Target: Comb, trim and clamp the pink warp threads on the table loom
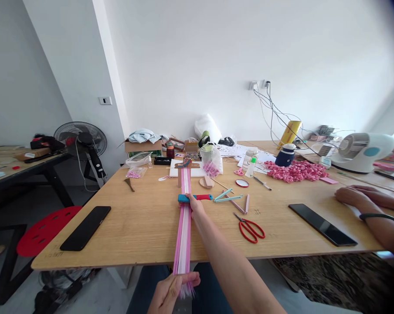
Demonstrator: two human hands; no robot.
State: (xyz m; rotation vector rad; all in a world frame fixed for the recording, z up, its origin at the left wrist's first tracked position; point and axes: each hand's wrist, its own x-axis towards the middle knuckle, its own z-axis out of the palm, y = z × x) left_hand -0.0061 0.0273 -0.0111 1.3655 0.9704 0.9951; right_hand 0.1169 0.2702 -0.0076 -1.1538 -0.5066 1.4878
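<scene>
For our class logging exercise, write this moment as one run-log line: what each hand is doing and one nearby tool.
left hand: grips pink-and-white strips | right hand: on blue-and-red bar | nearby: red-handled scissors

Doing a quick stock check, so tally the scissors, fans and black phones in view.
Scissors: 2, red-handled scissors and small pink scissors
Fans: 2, pedestal fan and white desk fan
Phones: 2, left black phone and right black phone
Total: 6

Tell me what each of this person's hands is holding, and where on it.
The left hand pinches the bundle of pink and white strips near its lower end. The right hand clasps the blue-and-red bar across the strips, with its fingers around the bar's middle.
</scene>
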